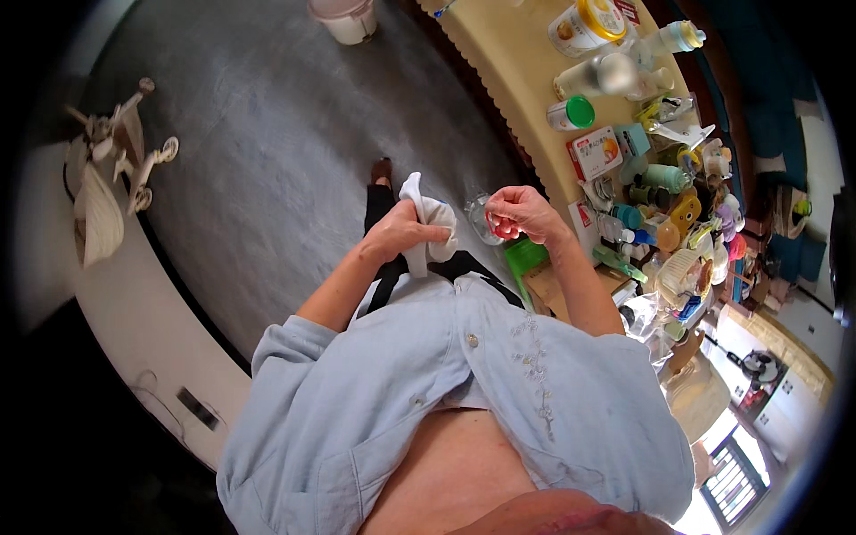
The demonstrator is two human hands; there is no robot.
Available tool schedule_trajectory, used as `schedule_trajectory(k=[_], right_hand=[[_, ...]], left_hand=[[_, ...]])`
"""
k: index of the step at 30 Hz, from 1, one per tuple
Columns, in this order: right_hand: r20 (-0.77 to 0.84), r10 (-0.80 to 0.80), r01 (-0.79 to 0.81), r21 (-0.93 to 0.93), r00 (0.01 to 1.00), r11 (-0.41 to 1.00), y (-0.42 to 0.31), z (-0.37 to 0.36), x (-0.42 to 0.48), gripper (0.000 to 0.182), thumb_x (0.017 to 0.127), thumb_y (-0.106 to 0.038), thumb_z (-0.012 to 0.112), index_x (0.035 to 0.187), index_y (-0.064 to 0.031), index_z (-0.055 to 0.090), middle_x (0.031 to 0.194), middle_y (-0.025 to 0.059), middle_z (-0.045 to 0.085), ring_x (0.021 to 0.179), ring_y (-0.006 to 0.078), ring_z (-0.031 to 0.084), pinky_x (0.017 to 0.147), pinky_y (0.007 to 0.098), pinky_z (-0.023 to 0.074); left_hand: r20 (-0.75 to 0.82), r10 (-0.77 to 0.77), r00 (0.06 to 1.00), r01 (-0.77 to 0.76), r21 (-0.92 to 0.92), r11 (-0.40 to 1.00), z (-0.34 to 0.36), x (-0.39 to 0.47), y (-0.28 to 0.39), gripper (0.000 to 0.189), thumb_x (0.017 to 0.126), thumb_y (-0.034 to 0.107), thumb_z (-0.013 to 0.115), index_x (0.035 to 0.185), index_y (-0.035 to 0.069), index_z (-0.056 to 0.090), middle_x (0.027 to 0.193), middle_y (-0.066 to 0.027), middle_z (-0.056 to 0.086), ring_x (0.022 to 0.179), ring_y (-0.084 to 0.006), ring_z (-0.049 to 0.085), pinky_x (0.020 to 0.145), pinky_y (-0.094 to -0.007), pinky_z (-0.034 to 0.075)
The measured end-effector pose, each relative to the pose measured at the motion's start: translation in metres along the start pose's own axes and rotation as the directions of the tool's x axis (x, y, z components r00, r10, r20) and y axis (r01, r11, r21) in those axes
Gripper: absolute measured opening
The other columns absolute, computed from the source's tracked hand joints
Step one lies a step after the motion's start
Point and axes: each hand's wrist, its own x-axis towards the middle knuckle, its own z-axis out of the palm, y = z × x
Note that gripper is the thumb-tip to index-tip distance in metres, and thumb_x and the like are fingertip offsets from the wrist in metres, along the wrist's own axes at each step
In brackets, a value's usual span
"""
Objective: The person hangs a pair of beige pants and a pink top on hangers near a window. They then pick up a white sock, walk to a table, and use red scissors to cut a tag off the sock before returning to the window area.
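Observation:
My left hand point(400, 231) grips a crumpled white cloth point(438, 227) in front of my waist, its thumb lying across the fabric. To the right of it my right hand point(518, 212) is raised with curled fingers around a small red thing point(493, 227), perhaps a handle or ring; its full shape is partly hidden by the fingers. A clear transparent container point(478, 217) shows just left of that hand, and I cannot tell whether the two touch. Below the right hand lies a bright green plastic item point(525, 255).
A long table point(498, 40) with a scalloped cream cover runs along the right, crowded with bottles, a green-lidded jar point(579, 112) and boxes. A cardboard box point(545, 287) is near my right forearm. A white bucket point(352, 23) and a kick scooter point(137, 157) stand farther off.

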Motion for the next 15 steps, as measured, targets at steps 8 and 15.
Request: schedule_trajectory(k=[8,15], right_hand=[[-0.248,-0.074,0.140,0.260,0.966,0.956,-0.068,-0.013,0.052,0.014,0.083,-0.018,0.063,0.085,-0.0047,0.059,0.064,0.0009,0.058,0.048,0.0053,0.051,0.038,0.0174,0.0392],[-0.269,-0.096,0.217,0.465,0.958,0.858,-0.149,-0.054,0.105,0.011,0.087,-0.018,0.057,0.087,-0.0074,0.059,0.065,-0.0004,0.057,0.048,0.0054,0.050,0.038,0.0192,0.0382]], left_hand=[[0.035,-0.006,0.999,0.001,0.128,0.992,-0.087,0.035,0.094,0.020,0.071,0.012,0.068,0.088,0.004,0.064,0.081,-0.0013,0.062,0.076,-0.0109,0.057,0.073,-0.0263,0.044],[0.059,-0.070,0.996,0.066,0.077,0.995,-0.137,0.075,0.147,0.021,0.070,0.011,0.069,0.089,0.003,0.064,0.082,-0.0029,0.063,0.075,-0.0122,0.058,0.073,-0.0282,0.045]])
